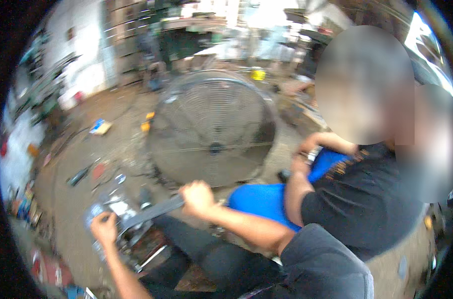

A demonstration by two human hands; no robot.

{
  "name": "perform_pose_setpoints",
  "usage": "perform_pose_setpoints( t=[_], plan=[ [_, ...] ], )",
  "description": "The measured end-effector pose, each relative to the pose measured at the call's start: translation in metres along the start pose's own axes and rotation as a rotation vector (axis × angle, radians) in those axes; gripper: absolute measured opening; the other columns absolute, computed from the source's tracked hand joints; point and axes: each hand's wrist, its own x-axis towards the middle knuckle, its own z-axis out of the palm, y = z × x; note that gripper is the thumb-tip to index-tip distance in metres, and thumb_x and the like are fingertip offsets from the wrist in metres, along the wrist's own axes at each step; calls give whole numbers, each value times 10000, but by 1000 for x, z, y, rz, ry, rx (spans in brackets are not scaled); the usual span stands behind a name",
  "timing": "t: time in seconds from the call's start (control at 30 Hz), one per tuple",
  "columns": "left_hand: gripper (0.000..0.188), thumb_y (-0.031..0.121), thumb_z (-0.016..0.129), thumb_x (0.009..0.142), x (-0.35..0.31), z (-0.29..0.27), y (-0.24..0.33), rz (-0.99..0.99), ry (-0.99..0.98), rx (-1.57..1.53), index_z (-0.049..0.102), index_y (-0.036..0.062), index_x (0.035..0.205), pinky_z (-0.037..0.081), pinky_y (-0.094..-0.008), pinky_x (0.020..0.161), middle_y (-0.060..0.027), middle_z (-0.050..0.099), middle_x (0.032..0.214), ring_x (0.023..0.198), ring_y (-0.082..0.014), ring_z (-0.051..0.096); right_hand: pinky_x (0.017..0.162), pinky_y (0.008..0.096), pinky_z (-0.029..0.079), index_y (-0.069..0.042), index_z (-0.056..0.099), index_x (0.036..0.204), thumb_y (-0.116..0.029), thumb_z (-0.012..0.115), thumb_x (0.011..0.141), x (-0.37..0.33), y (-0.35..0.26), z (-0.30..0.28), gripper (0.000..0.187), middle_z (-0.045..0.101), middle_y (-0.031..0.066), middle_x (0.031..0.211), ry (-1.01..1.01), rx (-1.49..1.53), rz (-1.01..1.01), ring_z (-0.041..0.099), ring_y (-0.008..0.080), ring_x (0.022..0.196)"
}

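My right hand is closed round the upper end of a flat, dark grey bar. The bar slants down to the left across the space in front of my knees. Its lower end comes close to my left hand, whose fingers are curled beside a blurred heap of clear and shiny pieces. What the left fingers hold is hidden by blur. A large round fan guard of wire rings stands just beyond my hands, with a dark hub at its centre.
Close on my right sits another person in a black shirt and blue trousers, hands together. A dark tool, a red disc and a blue-yellow packet lie on the floor to the left. Behind the fan guard stands a yellow container.
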Motion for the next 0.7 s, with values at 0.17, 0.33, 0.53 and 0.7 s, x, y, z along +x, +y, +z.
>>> perform_pose_setpoints(
  t=[0.17,0.33,0.53,0.7],
  plan=[
    [134,51,779,750,15,1,-48,242,-339,-372,710,-48,808,499,-404,946,-164,724,875,1038,-292,704,709,483,582,-5,627,945,-205,773,665,-126,-44,-15,374,706,181,835,10,308,22,715,365,799],
    [94,36,766,764,23,13,-71,251,-325,-341,710,-19,815,502,-363,912,-118,706,890,1026,-247,699,614,464,582,-7,616,917,-165,735,692,-107,-33,-20,299,715,189,818,-128,182,-129,722,342,708],
    [132,76,681,801,14,12,-51,137,-228,-429,727,-43,834,511,-335,797,-118,727,776,814,-238,704,607,450,566,-54,655,813,-147,633,776,-63,-2,-5,103,707,157,730,75,50,-276,726,320,698],
    [264,286,692,857,2,15,-12,-148,9,-150,784,57,949,517,-389,818,-140,763,936,866,-287,713,667,460,576,-127,694,777,-196,644,788,66,32,11,86,715,104,793,227,-140,-312,717,300,753]
  ],
)
